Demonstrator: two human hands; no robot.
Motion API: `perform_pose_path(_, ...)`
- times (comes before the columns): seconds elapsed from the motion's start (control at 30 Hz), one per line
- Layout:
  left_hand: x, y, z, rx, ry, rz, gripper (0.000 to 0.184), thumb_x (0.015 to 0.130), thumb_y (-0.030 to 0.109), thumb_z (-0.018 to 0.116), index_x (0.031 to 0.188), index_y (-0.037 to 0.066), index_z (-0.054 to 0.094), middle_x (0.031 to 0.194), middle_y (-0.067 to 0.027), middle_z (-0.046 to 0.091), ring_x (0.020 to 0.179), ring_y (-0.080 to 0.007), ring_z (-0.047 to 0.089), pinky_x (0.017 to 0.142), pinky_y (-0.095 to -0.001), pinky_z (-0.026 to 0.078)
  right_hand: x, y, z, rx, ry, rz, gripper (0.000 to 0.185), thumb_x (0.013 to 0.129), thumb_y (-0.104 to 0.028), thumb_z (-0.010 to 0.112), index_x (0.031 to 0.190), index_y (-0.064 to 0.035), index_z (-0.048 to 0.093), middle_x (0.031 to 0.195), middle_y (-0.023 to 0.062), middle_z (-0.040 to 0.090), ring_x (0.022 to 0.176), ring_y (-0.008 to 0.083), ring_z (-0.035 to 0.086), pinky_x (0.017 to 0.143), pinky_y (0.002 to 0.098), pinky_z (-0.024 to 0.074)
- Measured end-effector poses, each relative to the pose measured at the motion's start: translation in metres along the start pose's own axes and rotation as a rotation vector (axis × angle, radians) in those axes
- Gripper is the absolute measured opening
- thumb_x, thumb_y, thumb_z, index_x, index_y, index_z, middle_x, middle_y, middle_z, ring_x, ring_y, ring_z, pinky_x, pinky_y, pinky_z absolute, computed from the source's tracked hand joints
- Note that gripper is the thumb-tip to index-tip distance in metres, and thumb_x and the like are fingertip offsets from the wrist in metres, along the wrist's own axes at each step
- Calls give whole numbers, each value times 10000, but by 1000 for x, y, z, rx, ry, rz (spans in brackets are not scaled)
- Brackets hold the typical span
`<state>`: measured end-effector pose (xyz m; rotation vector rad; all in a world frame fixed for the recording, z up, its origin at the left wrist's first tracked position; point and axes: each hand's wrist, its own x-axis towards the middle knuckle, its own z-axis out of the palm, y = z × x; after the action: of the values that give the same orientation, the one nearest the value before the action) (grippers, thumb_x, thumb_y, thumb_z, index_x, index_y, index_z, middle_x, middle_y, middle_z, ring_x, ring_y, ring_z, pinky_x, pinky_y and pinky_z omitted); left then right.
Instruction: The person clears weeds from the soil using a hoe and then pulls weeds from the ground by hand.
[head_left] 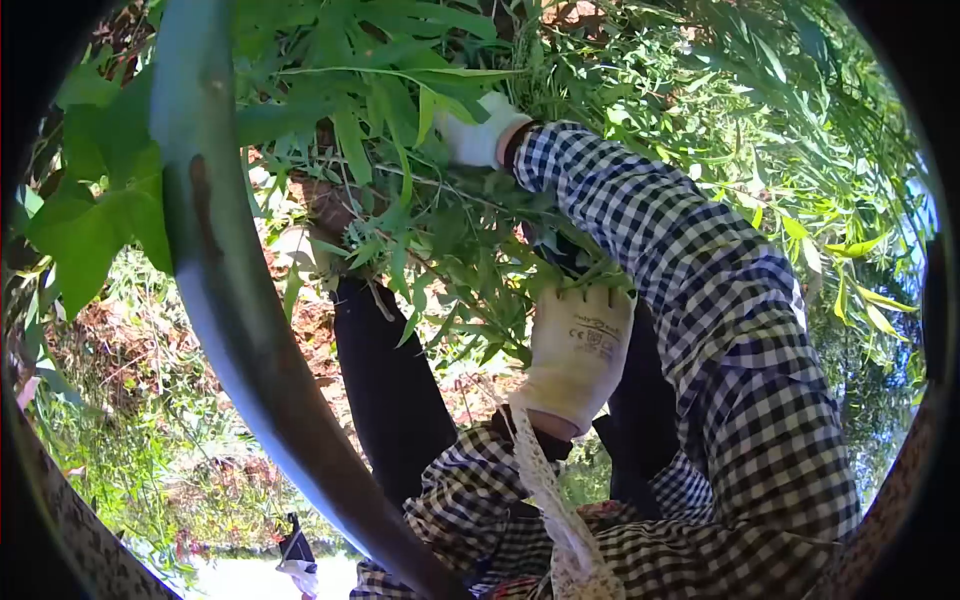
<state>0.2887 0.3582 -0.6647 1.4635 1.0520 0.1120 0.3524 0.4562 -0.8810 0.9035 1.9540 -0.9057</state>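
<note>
My left hand (580, 350), in a white glove with dark print on its back, is low in front of my body. Its fingers bend away from view around a bunch of leafy green stems (480, 280), which spread out to the left. Further up, my right hand (478, 132), also in a white glove, reaches into the plants. Broad leaves (350, 120) cover its fingers, so their grip is hidden. Both arms wear black-and-white checked sleeves.
A curved grey-blue band (230, 260) crosses the left foreground. A white lacy strip (545, 490) hangs near my left forearm. My dark trouser leg (390, 390) shows below the stems. Dense greenery (800, 120) fills the upper right; dry litter (130, 350) covers ground on the left.
</note>
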Motion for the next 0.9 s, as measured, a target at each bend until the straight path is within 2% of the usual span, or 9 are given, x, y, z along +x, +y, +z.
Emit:
perform_pose_path(0.27, 1, 1, -2, 29, 3, 49, 125, 785, 148, 489, 898, 104, 519, 782, -54, 544, 762, -227, 547, 811, -397, 367, -86, 9, 39, 629, -367, 12, 300, 871, -265, 491, 1090, -87, 592, 1055, 181, 615, 985, 342, 581, 857, 389, 447)
perform_pose_path(0.37, 1, 2, -5, 32, 38, 35, 135, 787, 150, 491, 910, 103, 521, 799, -59, 546, 780, -227, 550, 831, -396, 361, -78, -6, -15, 470, -208, 189, 345, 832, -268, 545, 1131, -96, 566, 1066, 183, 591, 979, 322, 571, 839, 385, 439)
perform_pose_path(0.47, 2, 2, -5, 17, 15, 25, 144, 779, 153, 518, 910, 100, 541, 840, -64, 554, 812, -229, 554, 851, -388, 357, -57, 10, -30, -97, 260, 283, 457, 753, -289, 660, 1174, -189, 516, 1189, 132, 507, 1108, 330, 472, 892, 455, 387)
perform_pose_path(0.57, 3, 3, -8, -10, -54, 7, 168, 761, 159, 551, 906, 78, 575, 876, -69, 558, 841, -228, 558, 861, -379, 353, -38, 30, -11, 11, 600, 659, 827, 679, -332, 739, 1370, -185, 309, 1249, 215, 462, 1146, 371, 459, 926, 486, 397)
perform_pose_path(0.63, 3, 3, -6, 8, -48, -39, 159, 773, 150, 539, 911, 80, 575, 869, -70, 568, 831, -225, 566, 877, -388, 363, -24, 55, -3, 713, 309, 891, 915, 706, -352, 728, 1404, -91, 197, 1197, 249, 507, 1063, 345, 545, 890, 430, 454)
perform_pose_path(0.67, 2, 3, -5, 27, -46, -92, 151, 785, 142, 527, 916, 82, 574, 862, -72, 578, 821, -223, 574, 892, -398, 374, -21, 53, 1, 663, 381, 960, 994, 728, -355, 716, 1416, -29, 77, 1132, 247, 560, 963, 312, 606, 839, 377, 493)
perform_pose_path(0.77, 3, 6, -7, 31, -67, -65, 160, 789, 154, 527, 914, 72, 584, 882, -81, 589, 856, -232, 583, 898, -395, 372, 1, 77, 13, 820, 225, 1013, 834, 799, -336, 644, 1403, -28, 158, 1147, 229, 567, 959, 319, 604, 803, 387, 502)
perform_pose_path(0.87, 4, 7, -9, 62, -138, -16, 173, 792, 169, 535, 921, 69, 591, 862, -85, 601, 848, -234, 595, 893, -406, 376, 3, 76, 23, 37, 189, 421, 335, 744, -114, 608, 1065, -38, 550, 956, 118, 632, 851, 282, 639, 710, 327, 502)
perform_pose_path(0.9, 5, 7, -8, 57, -130, -12, 174, 792, 166, 534, 925, 71, 594, 856, -85, 604, 839, -231, 600, 892, -415, 375, 1, 75, 28, -10, 106, 466, 286, 744, -133, 612, 1016, -52, 583, 947, 104, 633, 833, 276, 640, 698, 328, 505)
